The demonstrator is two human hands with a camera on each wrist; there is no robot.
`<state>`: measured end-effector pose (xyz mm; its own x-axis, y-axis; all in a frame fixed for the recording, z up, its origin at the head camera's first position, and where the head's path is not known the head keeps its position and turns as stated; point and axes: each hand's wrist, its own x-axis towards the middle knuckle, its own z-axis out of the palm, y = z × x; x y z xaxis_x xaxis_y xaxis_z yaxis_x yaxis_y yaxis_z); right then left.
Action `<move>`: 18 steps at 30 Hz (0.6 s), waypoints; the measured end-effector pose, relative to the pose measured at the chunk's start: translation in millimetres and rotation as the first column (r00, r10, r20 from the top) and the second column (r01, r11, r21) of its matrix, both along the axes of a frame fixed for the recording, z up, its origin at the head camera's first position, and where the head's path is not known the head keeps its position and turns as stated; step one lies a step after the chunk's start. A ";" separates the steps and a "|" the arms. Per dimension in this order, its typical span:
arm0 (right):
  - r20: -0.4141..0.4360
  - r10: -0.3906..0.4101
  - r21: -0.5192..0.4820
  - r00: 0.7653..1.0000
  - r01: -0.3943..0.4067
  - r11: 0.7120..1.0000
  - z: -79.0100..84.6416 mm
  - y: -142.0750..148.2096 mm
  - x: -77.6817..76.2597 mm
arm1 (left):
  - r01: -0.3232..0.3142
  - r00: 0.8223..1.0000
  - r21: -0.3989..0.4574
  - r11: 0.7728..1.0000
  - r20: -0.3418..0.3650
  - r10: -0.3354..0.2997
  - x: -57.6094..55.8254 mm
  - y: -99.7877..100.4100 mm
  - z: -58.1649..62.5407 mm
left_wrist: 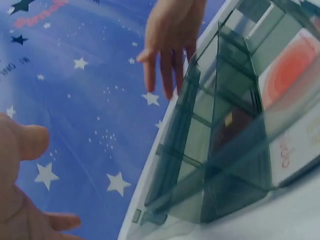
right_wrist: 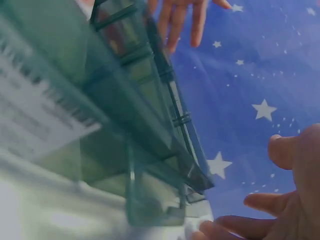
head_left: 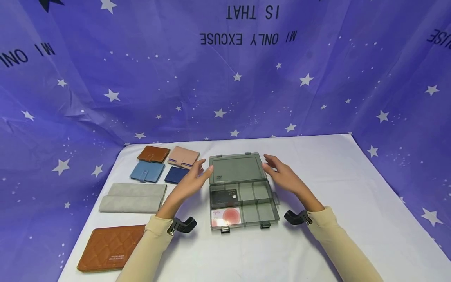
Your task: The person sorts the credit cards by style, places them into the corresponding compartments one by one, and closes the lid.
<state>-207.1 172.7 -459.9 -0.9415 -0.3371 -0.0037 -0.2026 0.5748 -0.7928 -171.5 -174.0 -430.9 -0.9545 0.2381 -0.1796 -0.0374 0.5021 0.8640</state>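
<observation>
A clear grey-green plastic compartment box [head_left: 251, 213] lies on the table, its lid [head_left: 237, 168] folded back flat behind it. A black VIP card [head_left: 224, 198] sits in its back left part, and a white card with a red circle [head_left: 226, 217] in the front left. My left hand [head_left: 193, 181] is beside the lid's left edge, thumb near the edge, fingers spread. At the lid's right edge is my right hand [head_left: 282, 174], its fingers loosely bent and holding nothing. In the left wrist view the box's dividers [left_wrist: 235, 95] show blurred and close.
On the left lie a brown wallet [head_left: 153, 154], a pink wallet [head_left: 184, 156], a light blue wallet [head_left: 147, 171] and a navy wallet [head_left: 176, 175] partly behind my left hand. Nearer are a grey folded wallet [head_left: 134, 197] and a quilted brown pouch [head_left: 110, 248], overlapped by my left sleeve.
</observation>
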 end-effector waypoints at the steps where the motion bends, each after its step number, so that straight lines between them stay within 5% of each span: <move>1: 0.043 -0.001 -0.037 0.999 0.003 0.999 -2.4 0.4 -1.9 | -0.003 1.000 0.016 1.000 0.026 0.003 0.0 1.3 -0.4; 8: 0.212 0.052 -0.260 0.976 0.005 0.966 -12.1 1.9 -7.5 | -0.014 0.990 0.113 0.993 0.143 -0.002 0.1 9.8 -8.2; 12: 0.199 0.040 -0.323 0.979 0.027 0.946 -14.4 4.0 -9.4 | -0.066 0.992 0.196 0.978 0.114 0.044 -1.0 9.2 -9.1; 18: 0.105 0.019 -0.383 0.994 0.022 0.923 2.9 7.0 -5.8 | -0.120 0.993 0.363 0.924 0.038 0.114 -2.8 6.8 -0.7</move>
<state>-213.0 179.7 -456.9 -0.9433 -0.3308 0.0274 -0.1063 0.2226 -0.9691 -174.3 -167.1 -431.6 -0.9773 0.1769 -0.1170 -0.0917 0.1449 0.9852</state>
